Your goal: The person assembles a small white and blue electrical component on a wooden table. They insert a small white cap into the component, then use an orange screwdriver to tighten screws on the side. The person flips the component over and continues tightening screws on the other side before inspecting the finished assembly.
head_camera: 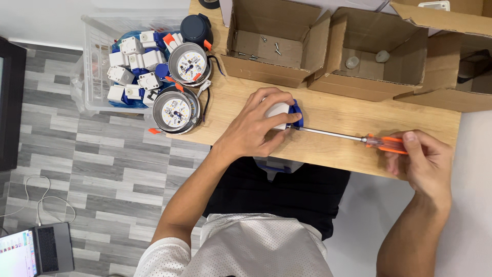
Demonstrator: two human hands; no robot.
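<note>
L hand [254, 127] clamped on white-blue part [285, 114], mid tabletop [333, 115] nr front edge | R hand [423, 164] fingers closed on screwdriver [359, 138] handle, tip at part | boxes [277, 46] at back edge

Small assembly workshop: wooden bench [328, 115], cardboard screw boxes [271, 48], parts bin [97, 61].

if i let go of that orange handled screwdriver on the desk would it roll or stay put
The screwdriver would probably roll a little: its shaft is thin and round, and the wooden desk looks smooth. It looks stiff and handle-heavy. For now the right hand grips the handle and the left hand steadies the white and blue part.
</note>
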